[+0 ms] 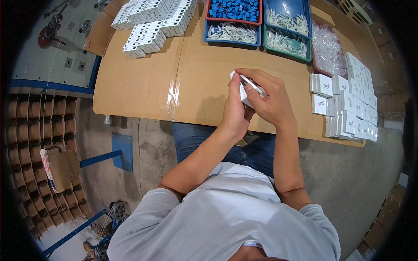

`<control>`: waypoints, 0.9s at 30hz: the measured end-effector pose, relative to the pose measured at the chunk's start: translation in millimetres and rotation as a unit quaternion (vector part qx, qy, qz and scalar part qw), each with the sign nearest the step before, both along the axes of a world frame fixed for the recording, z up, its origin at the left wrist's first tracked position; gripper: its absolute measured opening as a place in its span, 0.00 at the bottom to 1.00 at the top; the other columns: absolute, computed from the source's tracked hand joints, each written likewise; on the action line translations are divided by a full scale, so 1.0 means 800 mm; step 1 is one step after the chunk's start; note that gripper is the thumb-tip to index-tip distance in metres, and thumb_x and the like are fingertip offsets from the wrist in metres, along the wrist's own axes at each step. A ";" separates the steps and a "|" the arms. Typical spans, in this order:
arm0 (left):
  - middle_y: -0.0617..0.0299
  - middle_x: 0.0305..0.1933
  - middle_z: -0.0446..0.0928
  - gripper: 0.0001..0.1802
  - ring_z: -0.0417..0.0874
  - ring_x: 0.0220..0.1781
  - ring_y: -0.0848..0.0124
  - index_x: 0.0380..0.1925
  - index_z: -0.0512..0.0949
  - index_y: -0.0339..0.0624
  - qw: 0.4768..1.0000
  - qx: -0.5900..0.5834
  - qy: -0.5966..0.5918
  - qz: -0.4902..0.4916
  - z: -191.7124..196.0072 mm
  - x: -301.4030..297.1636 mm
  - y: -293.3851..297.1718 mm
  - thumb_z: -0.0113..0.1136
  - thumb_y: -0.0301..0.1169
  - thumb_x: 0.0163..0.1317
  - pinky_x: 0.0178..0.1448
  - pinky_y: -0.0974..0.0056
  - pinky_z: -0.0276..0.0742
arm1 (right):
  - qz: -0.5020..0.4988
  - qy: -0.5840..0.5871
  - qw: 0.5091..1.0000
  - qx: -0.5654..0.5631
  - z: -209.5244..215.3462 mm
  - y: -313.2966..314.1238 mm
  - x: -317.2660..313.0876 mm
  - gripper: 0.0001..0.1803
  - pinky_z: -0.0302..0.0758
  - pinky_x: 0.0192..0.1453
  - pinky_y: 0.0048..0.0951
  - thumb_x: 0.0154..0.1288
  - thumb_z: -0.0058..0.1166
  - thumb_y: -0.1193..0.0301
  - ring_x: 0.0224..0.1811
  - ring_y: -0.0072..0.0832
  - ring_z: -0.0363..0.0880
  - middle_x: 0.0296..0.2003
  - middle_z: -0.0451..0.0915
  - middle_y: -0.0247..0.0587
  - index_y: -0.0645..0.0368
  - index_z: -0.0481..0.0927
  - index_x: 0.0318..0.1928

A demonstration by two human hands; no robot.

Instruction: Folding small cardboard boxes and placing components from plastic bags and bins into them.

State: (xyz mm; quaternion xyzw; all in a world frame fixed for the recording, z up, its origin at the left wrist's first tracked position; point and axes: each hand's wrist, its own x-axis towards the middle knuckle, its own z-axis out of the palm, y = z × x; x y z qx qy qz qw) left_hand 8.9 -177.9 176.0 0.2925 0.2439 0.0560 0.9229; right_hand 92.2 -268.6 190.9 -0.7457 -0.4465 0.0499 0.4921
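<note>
Both hands meet over the near part of the cardboard-covered table (204, 82), around a small white box (244, 95). My left hand (234, 108) cups the box from the left and below, fingers wrapped round it. On the other side my right hand (275, 98) grips the box, its thumb and fingers bent over the top. A white flap or panel stands apart from the box between the hands, with a dark gap beside it. Whatever lies inside the box is hidden by the fingers.
Ahead stand a red tray (233, 20) of blue pieces, a blue tray (233, 44) and a green tray (289, 57) of thin white pieces, and clear plastic pieces (326, 48). White box stacks (148, 37) sit far left; more boxes (350, 115) stand right.
</note>
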 end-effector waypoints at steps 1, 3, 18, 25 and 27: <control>0.68 0.54 0.77 0.27 0.80 0.57 0.74 0.59 0.73 0.55 1.000 0.000 0.000 0.000 0.001 0.001 -0.001 0.42 0.61 0.77 0.61 0.62 0.76 | -0.004 0.007 1.000 0.009 -0.002 0.001 0.000 0.21 0.80 0.55 0.34 0.69 0.51 0.75 0.50 0.41 0.87 0.50 0.87 0.51 0.63 0.82 0.60; 0.69 0.53 0.77 0.26 0.79 0.58 0.75 0.59 0.72 0.54 0.999 0.036 0.006 0.011 0.002 0.002 -0.001 0.42 0.60 0.78 0.61 0.62 0.76 | -0.006 0.013 1.000 0.017 -0.003 0.001 0.000 0.21 0.80 0.56 0.33 0.68 0.51 0.76 0.51 0.39 0.88 0.50 0.87 0.50 0.63 0.83 0.60; 0.51 0.64 0.67 0.37 0.73 0.63 0.64 0.77 0.56 0.38 0.877 0.463 -0.102 0.080 -0.047 0.011 0.024 0.56 0.43 0.77 0.65 0.61 0.72 | 0.000 0.185 0.982 -0.035 0.023 -0.009 -0.013 0.36 0.79 0.43 0.37 0.69 0.50 0.78 0.40 0.44 0.86 0.46 0.84 0.59 0.53 0.63 0.77; 0.52 0.64 0.66 0.34 0.72 0.63 0.67 0.75 0.61 0.34 0.886 0.447 -0.106 0.071 -0.045 0.009 0.026 0.56 0.39 0.77 0.66 0.64 0.71 | 0.004 0.113 0.988 -0.101 0.022 -0.009 -0.010 0.27 0.75 0.38 0.38 0.74 0.49 0.77 0.35 0.41 0.81 0.33 0.81 0.53 0.56 0.65 0.72; 0.52 0.65 0.65 0.33 0.72 0.63 0.67 0.76 0.60 0.34 0.884 0.447 -0.123 0.064 -0.046 0.011 0.028 0.55 0.38 0.78 0.66 0.65 0.70 | -0.004 0.093 0.991 -0.093 0.014 -0.007 -0.009 0.27 0.75 0.37 0.48 0.73 0.51 0.74 0.35 0.57 0.84 0.32 0.82 0.61 0.58 0.65 0.70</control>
